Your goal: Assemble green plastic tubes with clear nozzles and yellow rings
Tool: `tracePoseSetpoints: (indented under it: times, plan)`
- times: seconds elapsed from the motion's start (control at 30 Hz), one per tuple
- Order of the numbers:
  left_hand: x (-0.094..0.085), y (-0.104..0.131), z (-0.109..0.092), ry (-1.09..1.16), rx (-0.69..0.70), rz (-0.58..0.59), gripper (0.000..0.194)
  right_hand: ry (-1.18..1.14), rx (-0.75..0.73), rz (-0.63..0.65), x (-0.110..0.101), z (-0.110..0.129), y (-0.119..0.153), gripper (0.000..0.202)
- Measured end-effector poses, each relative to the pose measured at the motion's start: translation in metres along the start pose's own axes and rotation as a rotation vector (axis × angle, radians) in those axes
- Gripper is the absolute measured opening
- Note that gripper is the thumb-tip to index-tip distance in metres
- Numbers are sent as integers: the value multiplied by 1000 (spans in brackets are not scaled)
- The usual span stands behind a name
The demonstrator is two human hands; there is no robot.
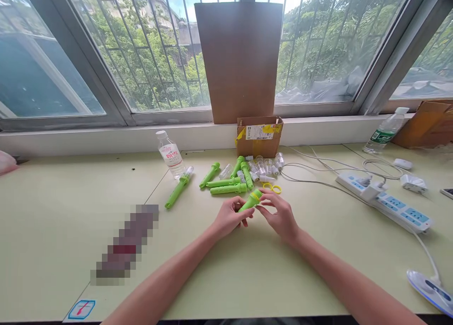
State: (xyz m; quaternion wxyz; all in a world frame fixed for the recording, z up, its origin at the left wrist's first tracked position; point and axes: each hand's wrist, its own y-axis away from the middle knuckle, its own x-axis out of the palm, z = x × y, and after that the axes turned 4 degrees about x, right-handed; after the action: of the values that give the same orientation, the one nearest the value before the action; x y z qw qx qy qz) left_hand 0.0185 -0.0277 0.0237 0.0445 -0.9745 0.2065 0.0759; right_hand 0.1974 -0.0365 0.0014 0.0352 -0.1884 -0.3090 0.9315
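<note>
Two forearms [177, 266] extend: left hand [229, 215] grips one green tube [250, 200], right hand [282, 216] pinches its threaded end [257, 194]; before one carton [261, 149] lie two yellow rings [272, 188], six more tubes [228, 189]

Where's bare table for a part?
Free: between left forearm and right forearm; right forearm to power strip; left of pink-labelled water bottle. Crowded: green tubes and clear plastic pieces before the cardboard box; cables between box and strip.

Bright green tubes [250, 201], yellow rings [272, 188], brown box [260, 148], pale yellow-green table [198, 273], white strip [384, 204] with blue sockets [394, 202]
</note>
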Motion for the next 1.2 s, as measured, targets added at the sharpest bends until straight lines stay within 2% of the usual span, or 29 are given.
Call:
tracePoseSetpoints:
  times: [0.43,0.6,0.7,0.9,1.2]
  plan:
    - [3,2,-4,-76,44,91,40,5,28,-8,0,-2,0,11]
    - [3,1,-3,-104,8,28,33,-13,25,-5,1,-2,-1,7]
    - [2,1,-3,-83,-41,-4,35,-14,23,-9,1,-1,-1,6]
    - [1,0,1,18,-49,-4,32,7,17,-6,1,-3,0,5]
    - [0,-1,0,34,-52,20,37,13,30,10,-1,-6,0,7]
